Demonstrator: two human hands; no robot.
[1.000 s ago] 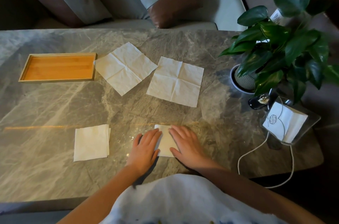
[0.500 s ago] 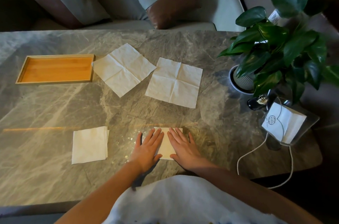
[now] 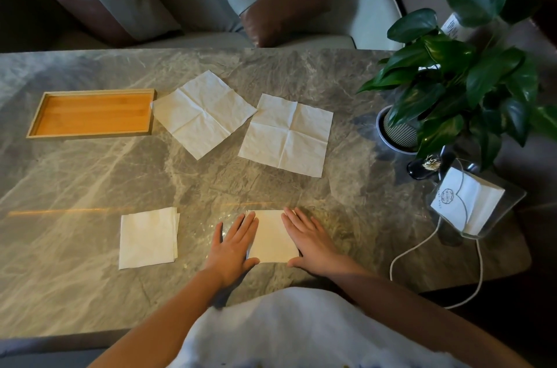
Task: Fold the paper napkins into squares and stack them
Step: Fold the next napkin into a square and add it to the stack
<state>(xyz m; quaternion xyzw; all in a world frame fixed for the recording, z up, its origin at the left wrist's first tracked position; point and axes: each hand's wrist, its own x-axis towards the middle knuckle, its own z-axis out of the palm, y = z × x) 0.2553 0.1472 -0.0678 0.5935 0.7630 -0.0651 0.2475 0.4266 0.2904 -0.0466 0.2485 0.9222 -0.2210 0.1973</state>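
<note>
My left hand (image 3: 232, 250) and right hand (image 3: 312, 242) had slid apart since a moment before, baring the middle of the folded napkin (image 3: 271, 236) near my edge of the surface (image 3: 90, 187). The fingers lay straight and flat, pressing its left and right edges. The stack (image 3: 147, 236) sat to its left, the tray (image 3: 90, 134) lay just beside an open napkin (image 3: 205, 113), and the clear holder (image 3: 509, 202) held white paper (image 3: 467, 202).

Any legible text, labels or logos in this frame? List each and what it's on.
No text can be read.
Napkin pack in the clear holder: round emblem with tiny lettering, too small to read.
White tag behind the plant: lines of print, too blurred to read.
Nothing else shows text.
</note>
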